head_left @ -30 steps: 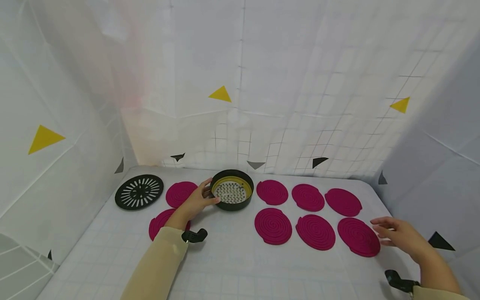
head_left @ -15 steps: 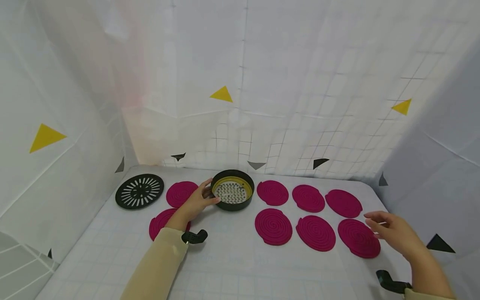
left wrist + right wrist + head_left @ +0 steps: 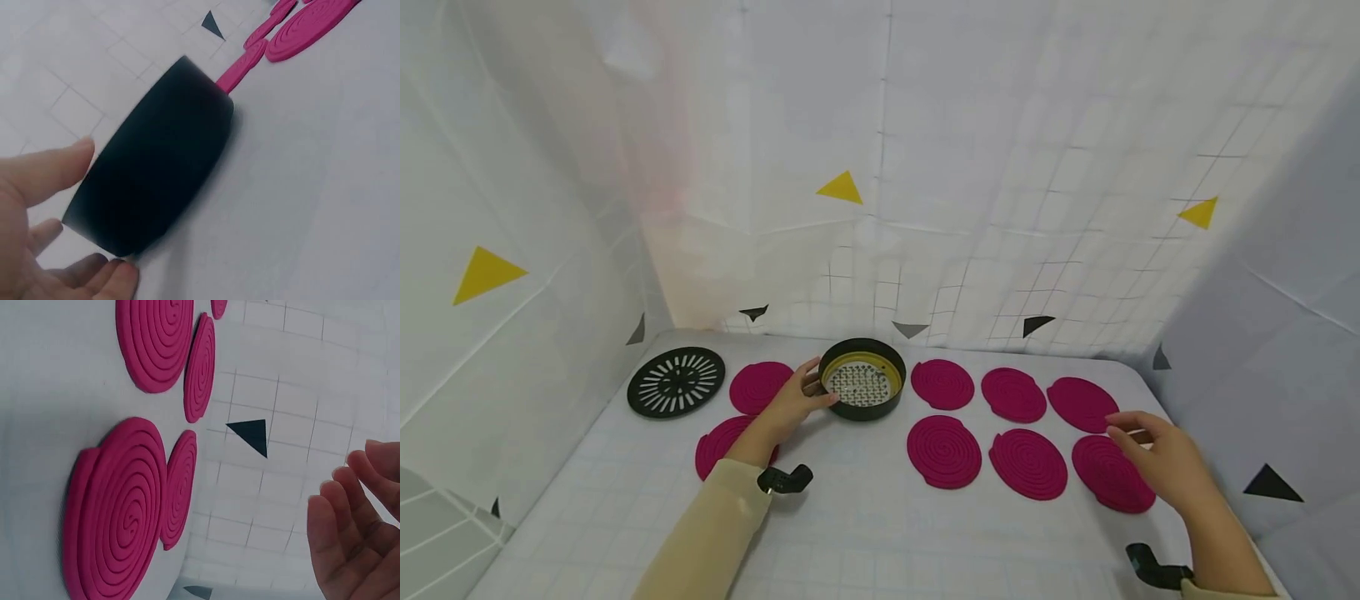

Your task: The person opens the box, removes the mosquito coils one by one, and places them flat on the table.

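In the head view, a round black mosquito coil holder [image 3: 871,412] with a yellow inner ring and a metal mesh floor stands at the back middle of the table. My left hand [image 3: 790,407] holds it by its left side, thumb and fingers spread around the wall [image 3: 150,156]. Over at the right, my right hand [image 3: 1168,458] hovers above a pink spiral mosquito coil [image 3: 1108,477], fingers loosely bent with nothing between them. The right wrist view has that hand [image 3: 356,525] apart from the coils. A black slotted lid [image 3: 676,383] lies at the far left.
More pink coils lie flat in two rows right of the holder, such as the front coil [image 3: 943,452]. Two others, including the back coil [image 3: 760,387], lie near my left forearm, which partly covers the front one. White sheet walls [image 3: 1000,275] stand behind and beside the white table [image 3: 880,533].
My right hand has moved left, from beside the front right coil to over it. My left hand and the holder have stayed in place.
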`<move>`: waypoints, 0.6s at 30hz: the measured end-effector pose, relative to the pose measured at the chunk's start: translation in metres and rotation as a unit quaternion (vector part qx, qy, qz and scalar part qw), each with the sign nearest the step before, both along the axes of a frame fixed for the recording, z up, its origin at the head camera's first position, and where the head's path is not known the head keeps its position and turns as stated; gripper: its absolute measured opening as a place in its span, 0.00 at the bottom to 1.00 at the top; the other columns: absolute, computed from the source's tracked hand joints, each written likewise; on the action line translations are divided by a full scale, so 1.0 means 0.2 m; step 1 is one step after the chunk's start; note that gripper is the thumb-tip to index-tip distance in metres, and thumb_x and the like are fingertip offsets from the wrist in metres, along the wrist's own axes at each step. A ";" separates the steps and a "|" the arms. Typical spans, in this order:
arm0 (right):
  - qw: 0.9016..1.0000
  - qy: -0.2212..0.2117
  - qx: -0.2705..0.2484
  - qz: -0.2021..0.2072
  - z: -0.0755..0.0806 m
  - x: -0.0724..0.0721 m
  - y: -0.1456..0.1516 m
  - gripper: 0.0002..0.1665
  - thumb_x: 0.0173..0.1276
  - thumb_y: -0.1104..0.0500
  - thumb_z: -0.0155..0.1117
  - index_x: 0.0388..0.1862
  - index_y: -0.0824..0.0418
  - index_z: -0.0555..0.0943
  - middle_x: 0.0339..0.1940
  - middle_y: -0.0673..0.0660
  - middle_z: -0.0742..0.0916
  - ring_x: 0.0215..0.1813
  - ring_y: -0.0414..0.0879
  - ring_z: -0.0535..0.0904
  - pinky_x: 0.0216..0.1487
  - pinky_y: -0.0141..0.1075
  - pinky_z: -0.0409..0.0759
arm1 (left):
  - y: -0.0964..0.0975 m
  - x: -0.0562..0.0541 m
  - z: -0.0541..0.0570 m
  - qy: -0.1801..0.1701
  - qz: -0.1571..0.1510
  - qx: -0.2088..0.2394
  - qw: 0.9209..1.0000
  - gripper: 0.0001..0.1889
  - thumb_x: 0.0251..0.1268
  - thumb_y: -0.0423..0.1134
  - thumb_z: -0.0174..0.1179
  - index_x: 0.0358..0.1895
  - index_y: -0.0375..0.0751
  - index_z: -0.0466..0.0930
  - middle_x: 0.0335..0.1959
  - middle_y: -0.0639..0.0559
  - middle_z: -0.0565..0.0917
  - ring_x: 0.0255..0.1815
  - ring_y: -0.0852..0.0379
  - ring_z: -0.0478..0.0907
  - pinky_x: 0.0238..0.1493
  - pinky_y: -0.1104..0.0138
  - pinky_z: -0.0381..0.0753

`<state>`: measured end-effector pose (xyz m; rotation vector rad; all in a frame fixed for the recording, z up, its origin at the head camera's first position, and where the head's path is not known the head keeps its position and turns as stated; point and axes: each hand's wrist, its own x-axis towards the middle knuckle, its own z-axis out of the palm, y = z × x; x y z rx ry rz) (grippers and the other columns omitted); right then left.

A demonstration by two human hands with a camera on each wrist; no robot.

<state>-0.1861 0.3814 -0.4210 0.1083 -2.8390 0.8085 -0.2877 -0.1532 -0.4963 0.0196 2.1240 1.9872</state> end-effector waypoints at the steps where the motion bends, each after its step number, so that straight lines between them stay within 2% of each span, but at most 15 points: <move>1: 1.000 0.010 0.001 -0.003 0.00 0.00 -0.01 0.21 0.76 0.51 0.61 0.58 0.64 0.80 0.50 0.67 0.84 0.49 0.65 0.80 0.33 0.37 0.79 | 0.00 0.01 0.01 -0.001 0.002 -0.005 1.000 0.47 0.65 0.33 0.67 0.81 0.48 0.46 0.79 0.37 0.54 0.78 0.41 0.55 0.73 0.47 0.60; 4: 0.999 0.042 0.004 -0.010 -0.01 0.01 -0.03 0.19 0.76 0.53 0.61 0.57 0.64 0.81 0.49 0.66 0.84 0.49 0.64 0.80 0.34 0.37 0.79 | 0.01 0.04 0.02 -0.002 0.009 -0.033 0.999 0.44 0.68 0.37 0.66 0.81 0.50 0.48 0.79 0.38 0.55 0.78 0.40 0.57 0.73 0.46 0.61; 9: 0.995 0.095 -0.007 -0.022 -0.02 0.02 -0.09 0.16 0.74 0.58 0.63 0.55 0.66 0.81 0.49 0.66 0.84 0.47 0.59 0.81 0.37 0.20 0.73 | 0.01 0.10 0.06 0.001 0.030 -0.083 0.996 0.40 0.69 0.43 0.65 0.79 0.50 0.54 0.77 0.37 0.58 0.76 0.38 0.59 0.70 0.46 0.66; 11: 0.993 0.117 -0.014 -0.027 -0.01 0.02 -0.11 0.15 0.73 0.60 0.63 0.55 0.66 0.82 0.49 0.65 0.84 0.46 0.49 0.80 0.38 0.14 0.68 | 0.00 0.13 0.08 0.008 0.039 -0.097 0.994 0.38 0.69 0.43 0.65 0.78 0.49 0.56 0.76 0.37 0.60 0.75 0.38 0.61 0.68 0.46 0.68; 15: 0.986 0.163 -0.023 -0.032 0.00 0.03 -0.17 0.14 0.70 0.63 0.65 0.53 0.66 0.83 0.46 0.63 0.85 0.43 0.25 0.71 0.40 0.11 0.66 | -0.03 0.20 0.14 0.031 0.056 -0.136 0.989 0.33 0.70 0.42 0.63 0.76 0.46 0.62 0.73 0.38 0.66 0.73 0.39 0.65 0.65 0.45 0.73; 16: 0.984 0.172 -0.023 -0.033 0.00 0.03 -0.18 0.14 0.70 0.64 0.66 0.52 0.66 0.83 0.46 0.62 0.85 0.43 0.22 0.70 0.40 0.10 0.66 | -0.04 0.22 0.15 0.037 0.059 -0.146 0.987 0.32 0.71 0.42 0.63 0.75 0.45 0.63 0.73 0.38 0.67 0.72 0.40 0.66 0.64 0.46 0.73; 18: 0.982 0.187 -0.020 -0.035 0.00 0.03 -0.20 0.13 0.69 0.66 0.67 0.52 0.66 0.83 0.44 0.62 0.85 0.43 0.25 0.72 0.40 0.11 0.66 | -0.06 0.25 0.17 0.050 0.065 -0.168 0.982 0.31 0.71 0.42 0.62 0.74 0.44 0.64 0.71 0.38 0.69 0.71 0.40 0.67 0.64 0.46 0.74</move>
